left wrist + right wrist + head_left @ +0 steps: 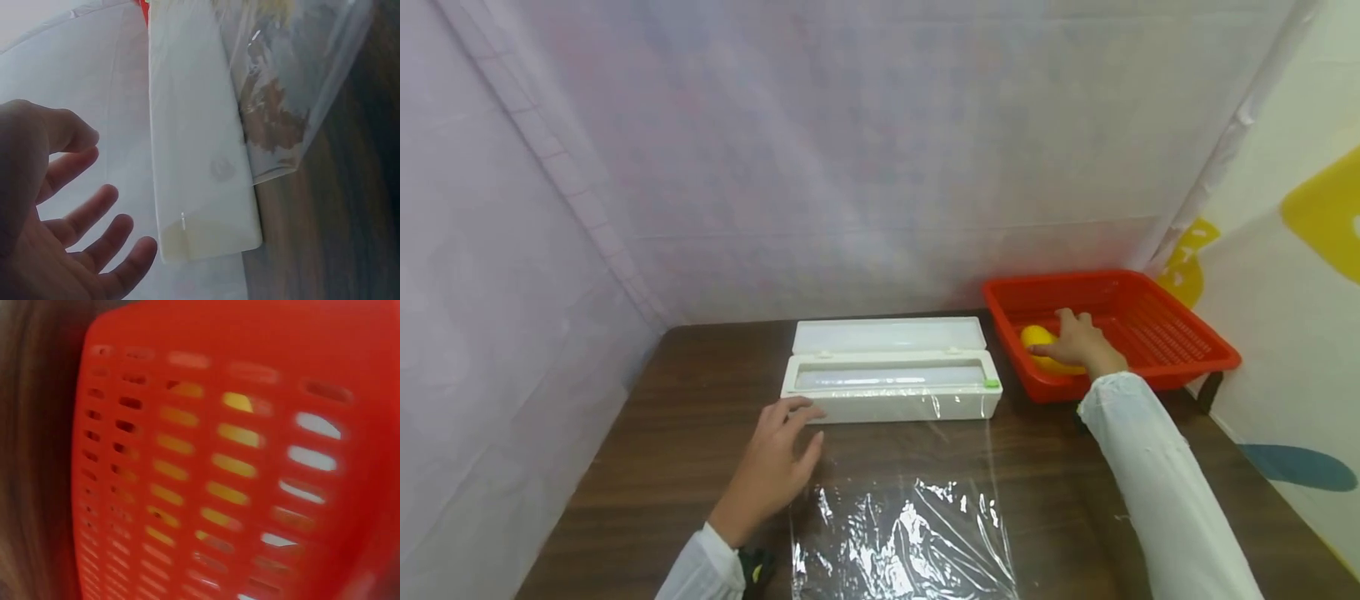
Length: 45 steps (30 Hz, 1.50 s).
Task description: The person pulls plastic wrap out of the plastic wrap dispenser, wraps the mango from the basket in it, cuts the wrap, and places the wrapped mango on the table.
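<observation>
A white cling film dispenser (891, 407) stands on the table with its lid (887, 335) raised at the back and the roll (880, 377) showing inside. From its front, a sheet of cling film (902, 533) stretches over the tabletop, crinkled and shiny. My left hand (778, 458) is at the dispenser's front left corner, fingers loosely bent and holding nothing. To the right, my right hand (1082, 343) reaches into a red plastic basket (1187, 377), fingers spread over a long yellow object (1039, 336), the thumb lying across it. The basket's slotted wall hides this hand in the right wrist view.
The dark wood-grain table (700, 400) meets a hanging white sheet (865, 167) at the back and another at the left. On the right stands a white wall (1285, 350) with yellow and blue shapes. A small green slider (992, 383) sits at the dispenser's right end.
</observation>
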Motion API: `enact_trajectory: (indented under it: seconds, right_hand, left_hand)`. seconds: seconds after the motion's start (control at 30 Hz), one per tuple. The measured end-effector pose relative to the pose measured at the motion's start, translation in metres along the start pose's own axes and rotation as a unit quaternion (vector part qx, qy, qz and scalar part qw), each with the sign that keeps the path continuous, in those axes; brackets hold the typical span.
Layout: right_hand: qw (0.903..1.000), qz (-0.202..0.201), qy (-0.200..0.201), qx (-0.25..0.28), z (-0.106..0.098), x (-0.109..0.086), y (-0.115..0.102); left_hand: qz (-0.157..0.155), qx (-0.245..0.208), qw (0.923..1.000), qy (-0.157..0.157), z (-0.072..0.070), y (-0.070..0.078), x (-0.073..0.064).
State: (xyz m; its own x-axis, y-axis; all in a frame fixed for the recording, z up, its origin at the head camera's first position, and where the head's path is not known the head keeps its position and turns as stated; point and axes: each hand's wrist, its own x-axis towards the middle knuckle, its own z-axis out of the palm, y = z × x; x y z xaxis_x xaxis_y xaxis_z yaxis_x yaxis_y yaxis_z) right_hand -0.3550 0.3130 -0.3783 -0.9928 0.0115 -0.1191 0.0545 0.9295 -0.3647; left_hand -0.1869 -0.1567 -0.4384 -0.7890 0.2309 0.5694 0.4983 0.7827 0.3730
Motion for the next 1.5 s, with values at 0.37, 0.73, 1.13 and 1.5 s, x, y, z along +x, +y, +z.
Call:
enact_trajectory:
  seconds: [0.37, 0.73, 1.13, 1.5]
  right_hand:
    - [0.9976, 0.001, -0.057, -0.04, 0.003, -0.005, -0.003]
    - [0.9967, 0.01, -0.052, -0.062, 0.007, 0.002, 0.0]
    - [0.997, 0.001, -0.046, -0.063, 0.01, 0.004, 0.0]
    - [0.9962, -0.018, -0.022, -0.082, 0.014, 0.005, -0.003]
  left_hand:
    - [-0.014, -0.001, 0.9998, -0.015, 0.005, 0.0, 0.002]
    - [-0.016, 0.002, 0.9996, -0.022, 0.005, -0.002, 0.001]
    - [-0.02, 0.014, 0.9993, -0.027, 0.004, -0.003, 0.0]
    - [-0.029, 0.018, 0.9986, -0.041, 0.002, -0.004, -0.002]
